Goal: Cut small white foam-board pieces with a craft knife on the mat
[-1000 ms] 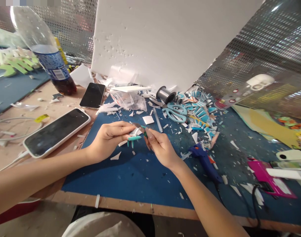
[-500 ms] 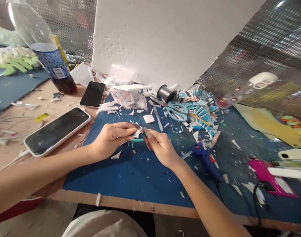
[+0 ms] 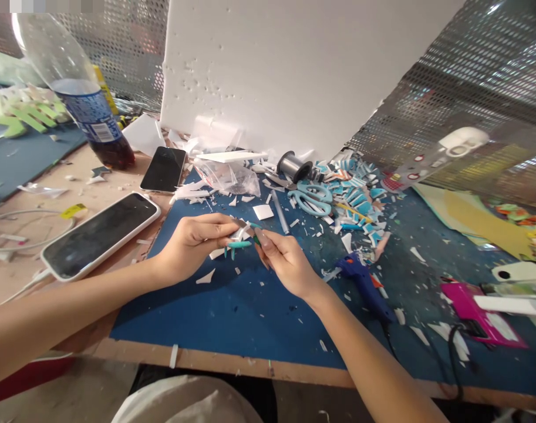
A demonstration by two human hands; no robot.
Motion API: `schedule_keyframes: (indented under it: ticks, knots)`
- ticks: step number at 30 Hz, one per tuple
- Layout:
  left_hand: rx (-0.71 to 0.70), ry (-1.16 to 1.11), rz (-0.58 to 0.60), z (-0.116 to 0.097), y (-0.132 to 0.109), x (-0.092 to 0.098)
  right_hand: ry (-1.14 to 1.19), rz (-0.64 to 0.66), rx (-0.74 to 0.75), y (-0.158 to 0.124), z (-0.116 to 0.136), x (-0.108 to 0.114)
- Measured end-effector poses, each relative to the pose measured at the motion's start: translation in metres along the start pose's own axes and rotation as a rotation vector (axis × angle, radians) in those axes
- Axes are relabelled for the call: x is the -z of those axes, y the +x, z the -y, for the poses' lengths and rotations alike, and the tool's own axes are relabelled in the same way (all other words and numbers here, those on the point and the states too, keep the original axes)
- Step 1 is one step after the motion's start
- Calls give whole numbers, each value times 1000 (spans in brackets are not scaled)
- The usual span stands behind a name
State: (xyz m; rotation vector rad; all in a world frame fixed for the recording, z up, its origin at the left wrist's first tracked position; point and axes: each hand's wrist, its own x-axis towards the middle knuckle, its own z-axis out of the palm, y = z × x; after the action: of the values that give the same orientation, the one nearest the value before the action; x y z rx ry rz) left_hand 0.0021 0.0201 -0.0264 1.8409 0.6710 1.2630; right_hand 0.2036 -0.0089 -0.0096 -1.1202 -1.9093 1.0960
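Over the blue mat, my left hand point(image 3: 195, 241) pinches a small white-and-teal foam piece point(image 3: 240, 244) between thumb and fingers. Thin teal prongs point down from its lower edge. My right hand point(image 3: 290, 261) is closed right beside that piece, thumb on top, around a small thing with a dark green part; the fingers hide most of it. Fingertips of the two hands almost meet. Behind them lie a white square scrap point(image 3: 263, 212), a translucent glue stick point(image 3: 280, 212) and light-blue scissors point(image 3: 310, 200).
Foam scraps point(image 3: 360, 200) are heaped at the back right, near a wire spool point(image 3: 294, 166). A blue glue gun point(image 3: 367, 288) lies right of my right hand. Two phones point(image 3: 103, 235) and a cola bottle point(image 3: 89, 111) stand left. A white foam board point(image 3: 285, 70) rises behind.
The foam piece has turned slightly in my fingers, so its teal edge and prongs show more and sit a little higher. Both hands keep nearly the same place.
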Motion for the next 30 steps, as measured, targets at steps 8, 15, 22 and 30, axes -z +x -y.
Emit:
schedule_keyframes:
  ticks: [8, 15, 22, 30]
  knots:
    - [-25, 38, 140, -4, 1, 1, 47, 55, -43, 0, -1, -1]
    - [-1, -93, 132, 2, -1, 2, 181, 106, -44, 1, 3, 0]
    - [-1, -221, 62, 4, 1, 2, 161, 108, -17, 0, 0, 3]
    - [23, -85, 169, -9, 6, 4, 127, 117, -43, 0, 2, 2]
